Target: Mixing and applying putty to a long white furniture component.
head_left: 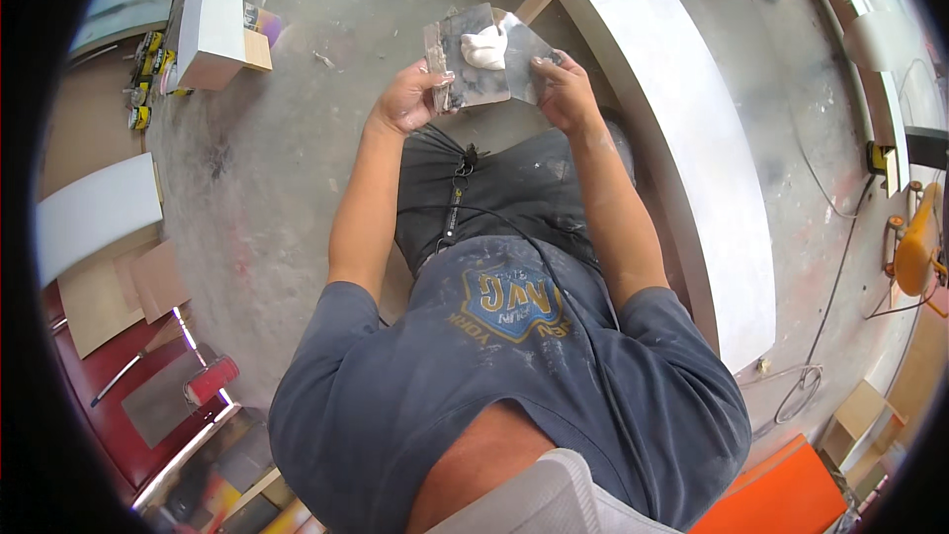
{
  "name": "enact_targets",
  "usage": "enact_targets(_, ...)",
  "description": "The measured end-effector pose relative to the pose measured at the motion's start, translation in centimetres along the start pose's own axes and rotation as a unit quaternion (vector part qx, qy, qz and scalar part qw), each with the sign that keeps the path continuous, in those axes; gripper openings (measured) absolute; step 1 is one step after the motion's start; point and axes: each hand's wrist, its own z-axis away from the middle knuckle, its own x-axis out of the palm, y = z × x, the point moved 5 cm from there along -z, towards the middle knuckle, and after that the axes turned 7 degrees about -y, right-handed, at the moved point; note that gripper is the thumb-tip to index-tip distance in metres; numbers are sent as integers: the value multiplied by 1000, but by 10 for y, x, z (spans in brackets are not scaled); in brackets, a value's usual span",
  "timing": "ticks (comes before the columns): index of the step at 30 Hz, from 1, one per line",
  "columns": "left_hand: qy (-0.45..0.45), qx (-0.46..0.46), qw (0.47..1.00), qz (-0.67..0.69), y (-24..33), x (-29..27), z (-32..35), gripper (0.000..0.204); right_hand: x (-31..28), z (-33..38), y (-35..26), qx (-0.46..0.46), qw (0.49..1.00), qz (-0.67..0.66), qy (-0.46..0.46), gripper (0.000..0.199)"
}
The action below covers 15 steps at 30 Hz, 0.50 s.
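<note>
Above dusty concrete floor (277,168), white curved panel (692,138).

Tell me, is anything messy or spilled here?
Nothing looks freshly spilled. The blob of white putty sits on the flat metal blade in the left hand, and the right hand holds a second metal blade against it. The grey concrete floor is stained with pale smears, and loose cables trail across it on the right.

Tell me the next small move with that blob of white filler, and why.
Probably draw the metal blade in the right hand through the white filler to load its edge. The blob sits unspread on the flat plate gripped by the left hand, with the blade's edge right beside it.
</note>
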Motion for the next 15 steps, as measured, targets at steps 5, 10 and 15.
enact_targets(5,29,28,999,-18,0,-2,4,35,27,18,-2,-10,1000,18,3,26)
enact_targets(10,66,76,995,-3,-3,9,3,32,50,45,-17,-104,914,392,-33,46)
enact_targets(15,19,114,992,39,-3,26,7,35,76,67,-26,-251,726,633,-93,50)
